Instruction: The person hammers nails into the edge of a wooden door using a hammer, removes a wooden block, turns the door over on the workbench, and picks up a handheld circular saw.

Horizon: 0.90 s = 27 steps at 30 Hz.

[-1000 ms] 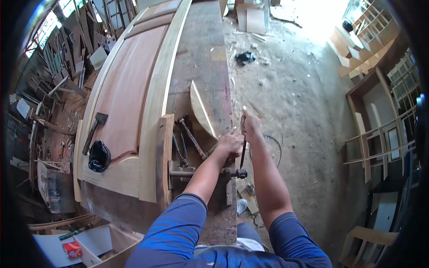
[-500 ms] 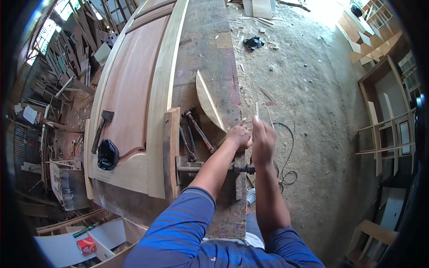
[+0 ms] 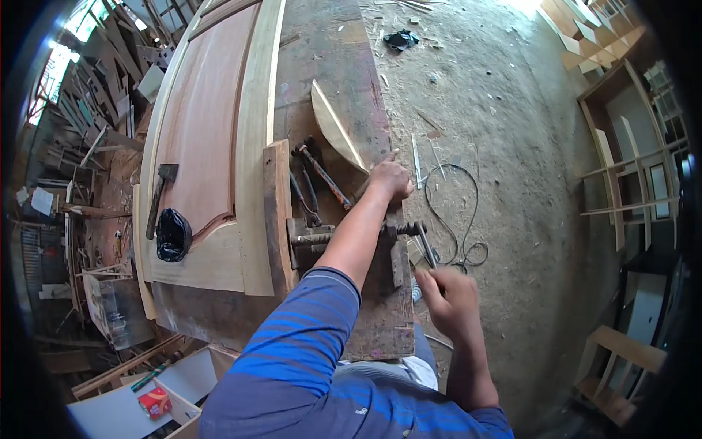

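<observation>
A clamp screw runs across the bench end beneath my left forearm. Its metal handle hangs from the screw head beyond the bench edge. My right hand is closed around the handle's lower end. At the bench's right edge, my left hand has curled fingers and a thumb or finger pointing forward; what it grips is hidden. A curved wood piece lies just ahead of it. To its left are pincers and a hammer-like tool. An upright wooden block stands against the door panel's frame.
A panelled door lies on the bench, carrying a hatchet and a black plastic bag. A looped cable and scraps lie on the floor to the right. Wooden frames stand farther right.
My right hand has swung down and toward my body, turning the clamp handle from pointing forward to pointing back. My left hand stays at the bench edge. The camera view has shifted.
</observation>
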Each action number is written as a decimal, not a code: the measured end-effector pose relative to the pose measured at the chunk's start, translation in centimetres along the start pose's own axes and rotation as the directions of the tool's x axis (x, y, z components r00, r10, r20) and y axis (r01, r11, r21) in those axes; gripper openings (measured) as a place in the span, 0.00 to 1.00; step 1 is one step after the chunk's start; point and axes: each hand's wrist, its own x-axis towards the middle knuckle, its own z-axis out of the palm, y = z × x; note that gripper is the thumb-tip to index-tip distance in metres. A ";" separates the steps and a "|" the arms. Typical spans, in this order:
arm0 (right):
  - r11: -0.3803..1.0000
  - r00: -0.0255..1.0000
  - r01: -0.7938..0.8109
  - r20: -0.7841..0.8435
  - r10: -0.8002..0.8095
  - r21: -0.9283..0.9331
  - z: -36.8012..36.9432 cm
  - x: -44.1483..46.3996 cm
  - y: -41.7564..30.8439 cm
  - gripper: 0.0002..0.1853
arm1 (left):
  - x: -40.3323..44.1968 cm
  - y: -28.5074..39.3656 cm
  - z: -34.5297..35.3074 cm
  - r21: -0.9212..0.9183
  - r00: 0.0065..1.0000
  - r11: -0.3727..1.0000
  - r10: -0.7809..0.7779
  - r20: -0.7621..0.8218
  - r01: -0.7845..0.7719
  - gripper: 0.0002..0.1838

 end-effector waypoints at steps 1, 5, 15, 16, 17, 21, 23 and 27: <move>0.975 0.983 0.131 -0.108 -0.151 -0.177 1.0 0.4 0.0 0.10 | 0.1 -0.1 -0.1 0.002 1.000 1.000 -0.008 0.003 0.008 0.25; 0.927 0.938 0.209 -0.203 -0.281 -0.312 3.7 0.4 1.6 0.31 | -0.4 0.2 -0.1 0.009 1.000 1.000 -0.030 0.004 0.030 0.25; 0.918 0.838 -0.157 -0.443 0.320 0.365 14.0 -1.0 18.2 0.33 | 0.1 0.0 0.4 -0.022 1.000 1.000 -0.011 -0.027 0.011 0.28; 0.876 0.804 -0.161 -0.454 0.383 0.455 15.2 0.4 20.1 0.36 | 0.1 -0.1 0.3 -0.030 1.000 0.999 -0.016 -0.015 0.015 0.28; 0.895 0.797 -0.122 -0.495 0.346 0.430 16.0 2.0 21.7 0.36 | 0.3 -0.1 0.2 -0.040 1.000 0.999 -0.026 -0.008 0.026 0.28; 0.850 0.764 -0.044 -0.530 0.368 0.525 19.1 9.9 26.8 0.39 | 0.2 -0.3 0.0 -0.067 1.000 0.998 -0.008 -0.016 0.007 0.26; 0.623 0.756 -0.134 -0.327 0.567 0.771 21.5 15.1 31.9 0.51 | 0.2 -0.3 -0.1 -0.050 1.000 0.999 -0.010 -0.017 0.009 0.25; -0.044 0.660 -0.181 0.155 0.735 0.982 18.7 23.1 27.9 0.67 | 0.1 0.0 -0.6 -0.077 1.000 0.997 -0.013 0.002 0.013 0.24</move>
